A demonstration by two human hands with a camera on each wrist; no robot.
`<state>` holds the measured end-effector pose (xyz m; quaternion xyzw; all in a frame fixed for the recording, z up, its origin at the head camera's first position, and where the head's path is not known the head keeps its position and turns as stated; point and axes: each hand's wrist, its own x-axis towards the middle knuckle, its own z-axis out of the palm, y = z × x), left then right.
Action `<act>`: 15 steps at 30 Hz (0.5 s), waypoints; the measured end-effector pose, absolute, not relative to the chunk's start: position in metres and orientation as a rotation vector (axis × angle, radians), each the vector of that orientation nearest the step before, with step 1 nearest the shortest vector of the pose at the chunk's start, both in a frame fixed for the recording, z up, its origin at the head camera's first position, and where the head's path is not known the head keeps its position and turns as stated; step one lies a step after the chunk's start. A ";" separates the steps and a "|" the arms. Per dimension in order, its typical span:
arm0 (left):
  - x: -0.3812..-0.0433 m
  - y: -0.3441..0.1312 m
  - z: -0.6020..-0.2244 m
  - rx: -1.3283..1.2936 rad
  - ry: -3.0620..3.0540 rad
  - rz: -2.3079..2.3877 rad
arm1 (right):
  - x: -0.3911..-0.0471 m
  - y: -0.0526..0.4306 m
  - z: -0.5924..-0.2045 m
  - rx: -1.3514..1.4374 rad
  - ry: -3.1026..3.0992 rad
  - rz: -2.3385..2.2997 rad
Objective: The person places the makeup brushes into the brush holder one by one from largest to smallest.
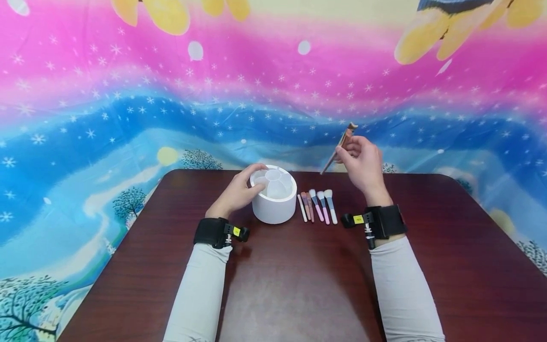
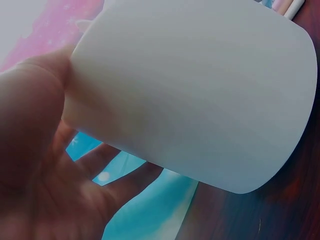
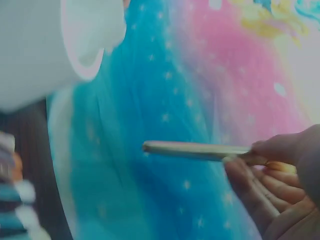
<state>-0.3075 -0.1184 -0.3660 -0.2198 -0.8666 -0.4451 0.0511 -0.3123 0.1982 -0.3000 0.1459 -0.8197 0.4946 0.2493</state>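
Note:
My left hand (image 1: 239,189) grips the rim of a white round divided organizer (image 1: 273,211) that stands on the table. In the left wrist view its smooth white wall (image 2: 200,90) fills most of the picture, with the thumb and fingers of my left hand (image 2: 65,165) at its edge. My right hand (image 1: 362,161) pinches a brown-gold makeup brush (image 1: 335,159) in the air to the right of the organizer, bristle end up. The right wrist view shows its slim pale handle (image 3: 192,150) pointing left from the fingertips of my right hand (image 3: 275,185).
Several makeup brushes (image 1: 318,209), with white, pink and brown handles, lie side by side just right of the organizer. The dark wooden table (image 1: 295,285) ends at a back edge close behind them. A patterned blue and pink cloth (image 1: 273,104) hangs behind.

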 end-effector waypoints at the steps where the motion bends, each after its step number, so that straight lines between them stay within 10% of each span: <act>1: -0.308 -0.118 -0.366 -0.669 -2.638 -1.362 | -0.312 0.193 -0.298 0.417 -2.194 1.390; 15: -0.298 -0.114 -0.353 -0.803 -2.616 -1.560 | -0.305 0.136 -0.304 0.622 -2.120 1.525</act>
